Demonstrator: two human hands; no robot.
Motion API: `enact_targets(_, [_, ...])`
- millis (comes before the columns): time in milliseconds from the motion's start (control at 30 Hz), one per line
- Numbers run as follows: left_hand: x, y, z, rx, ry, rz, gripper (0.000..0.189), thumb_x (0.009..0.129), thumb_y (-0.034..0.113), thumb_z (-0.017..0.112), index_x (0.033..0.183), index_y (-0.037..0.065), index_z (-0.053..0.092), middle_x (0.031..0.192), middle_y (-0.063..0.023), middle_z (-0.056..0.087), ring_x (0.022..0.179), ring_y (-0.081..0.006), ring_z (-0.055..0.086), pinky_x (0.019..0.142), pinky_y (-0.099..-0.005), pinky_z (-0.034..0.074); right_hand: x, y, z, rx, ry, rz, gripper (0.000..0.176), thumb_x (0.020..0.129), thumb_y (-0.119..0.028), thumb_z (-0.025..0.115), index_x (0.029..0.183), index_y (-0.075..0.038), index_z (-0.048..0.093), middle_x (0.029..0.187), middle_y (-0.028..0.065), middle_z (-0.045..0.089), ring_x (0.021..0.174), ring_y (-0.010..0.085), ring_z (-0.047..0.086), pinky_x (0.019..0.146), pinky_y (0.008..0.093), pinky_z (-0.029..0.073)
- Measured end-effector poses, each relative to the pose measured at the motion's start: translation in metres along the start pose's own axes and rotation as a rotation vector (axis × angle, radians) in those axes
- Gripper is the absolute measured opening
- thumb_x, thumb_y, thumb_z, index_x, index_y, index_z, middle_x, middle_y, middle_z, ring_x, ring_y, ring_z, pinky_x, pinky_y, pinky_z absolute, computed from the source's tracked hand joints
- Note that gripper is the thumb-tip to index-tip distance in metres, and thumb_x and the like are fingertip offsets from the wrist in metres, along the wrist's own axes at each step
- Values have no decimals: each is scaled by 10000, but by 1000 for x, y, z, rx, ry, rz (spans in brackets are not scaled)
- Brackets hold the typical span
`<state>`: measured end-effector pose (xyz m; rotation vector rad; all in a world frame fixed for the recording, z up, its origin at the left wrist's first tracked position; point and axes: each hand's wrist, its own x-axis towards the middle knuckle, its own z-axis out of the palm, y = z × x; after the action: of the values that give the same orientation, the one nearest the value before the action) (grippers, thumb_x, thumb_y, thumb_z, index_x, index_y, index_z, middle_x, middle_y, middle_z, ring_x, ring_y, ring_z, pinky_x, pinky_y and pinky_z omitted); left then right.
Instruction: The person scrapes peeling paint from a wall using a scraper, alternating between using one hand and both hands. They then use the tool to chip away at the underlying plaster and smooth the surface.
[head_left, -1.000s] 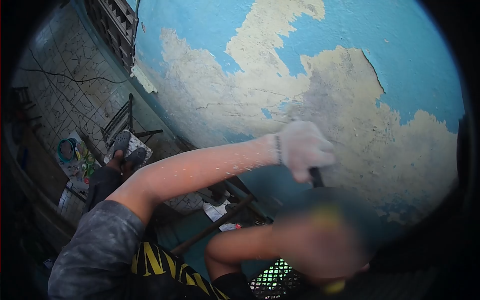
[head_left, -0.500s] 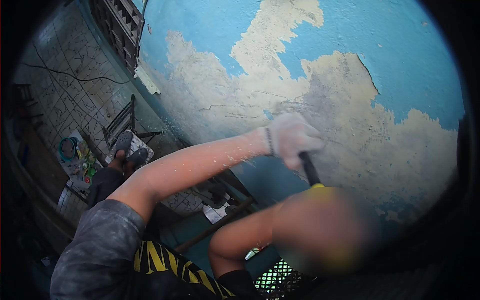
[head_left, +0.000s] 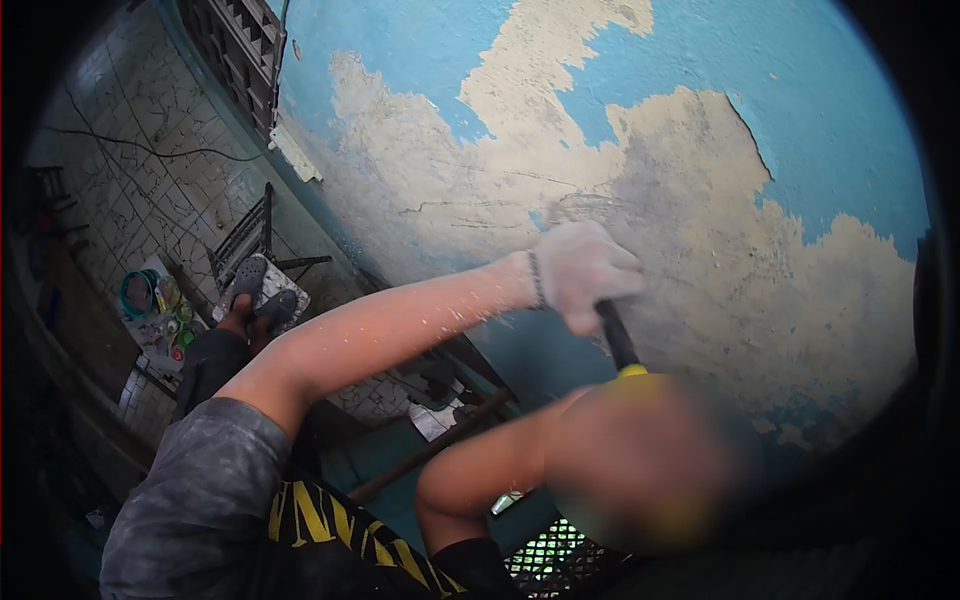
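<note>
My left hand (head_left: pixel 588 275), coated in white dust, is closed around the black handle (head_left: pixel 618 335) of a black-and-yellow tool (head_left: pixel 632 371). It is close to the peeling wall (head_left: pixel 480 200), where pale plaster shows between areas of blue paint. My right hand (head_left: pixel 650 450) is at the tool's yellow part, but a round blur hides its fingers. The tool's working end is also hidden, so its exact kind cannot be told. White specks lie along my left forearm.
My feet in grey clogs (head_left: pixel 250 277) stand on a speckled surface beside a dark chair (head_left: pixel 245 235). Bottles and a teal ring-shaped item (head_left: pixel 137 295) sit on a small table. A cable (head_left: pixel 160 155) crosses the tiled floor. A wooden bar (head_left: pixel 430 450) is below my arms.
My view has shifted slightly. Relative to the wall, my left hand and the tool are a little lower and further left. The grip on the handle looks the same.
</note>
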<state>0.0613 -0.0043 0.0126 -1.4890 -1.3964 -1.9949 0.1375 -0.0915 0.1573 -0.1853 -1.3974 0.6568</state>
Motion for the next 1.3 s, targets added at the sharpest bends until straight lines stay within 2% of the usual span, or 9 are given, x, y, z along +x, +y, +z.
enact_targets(67, [-5, -3, 0, 11, -20, -5, 327, 478, 286, 708, 722, 143, 544, 695, -25, 560, 617, -303, 631, 512, -428, 492, -9, 10, -3, -54, -109, 24, 466, 1064, -229, 501, 642, -156, 316, 518, -56, 250, 410, 80, 284, 426, 254, 311])
enact_targets(333, [63, 41, 5, -100, 20, 208, 366, 484, 294, 705, 736, 118, 505, 681, -50, 498, 566, -314, 579, 470, -433, 441, 37, -16, -29, 112, -7, -106, 490, 1056, -256, 531, 623, -151, 329, 516, -42, 257, 413, 86, 313, 447, 255, 322])
enact_targets(533, [15, 2, -6, -49, 37, 125, 377, 477, 293, 706, 740, 114, 502, 681, -53, 497, 566, -318, 578, 469, -439, 438, 1, -2, -3, 8, -3, 12, 497, 1056, -257, 533, 618, -153, 322, 515, -44, 251, 420, 87, 316, 454, 257, 322])
enact_targets(767, [65, 43, -13, 11, -73, 119, 323, 479, 281, 703, 722, 135, 547, 693, -40, 580, 621, -318, 635, 511, -446, 488, 23, -22, -9, 116, 75, -38, 462, 1075, -260, 475, 648, -149, 339, 524, -41, 272, 411, 90, 323, 447, 254, 328])
enact_targets(933, [22, 11, -8, -109, 100, 136, 310, 529, 278, 683, 738, 111, 525, 676, -63, 516, 577, -335, 588, 484, -443, 456, -5, -13, -5, 47, -20, -30, 423, 1097, -264, 407, 692, -142, 392, 547, -36, 308, 427, 91, 343, 454, 247, 330])
enact_targets(1033, [10, -3, -12, -77, 72, 94, 287, 578, 271, 669, 761, 96, 533, 671, -82, 501, 549, -344, 570, 477, -443, 445, -13, 3, 1, -17, -178, -12, 514, 1055, -242, 548, 605, -172, 308, 505, -58, 257, 392, 77, 297, 435, 235, 307])
enact_targets(1067, [4, -5, -13, -44, 43, 58, 279, 587, 267, 664, 768, 94, 542, 671, -86, 506, 546, -346, 572, 480, -442, 448, -11, -1, 2, -22, -83, -14, 514, 1055, -241, 548, 605, -173, 309, 507, -61, 259, 392, 74, 295, 436, 230, 305])
enact_targets(1133, [26, 10, -8, -53, 11, 89, 318, 528, 286, 679, 747, 103, 538, 698, -67, 553, 594, -334, 614, 489, -437, 465, 3, -6, 6, -32, 103, -21, 514, 1054, -237, 550, 604, -174, 311, 509, -67, 262, 393, 67, 290, 437, 221, 301])
enact_targets(1300, [48, 41, 13, -39, 3, 115, 374, 446, 299, 713, 732, 135, 535, 688, -29, 574, 625, -325, 639, 498, -444, 485, 21, -13, -21, 83, 12, -96, 513, 1051, -234, 557, 604, -165, 315, 517, -67, 272, 391, 71, 288, 433, 226, 295])
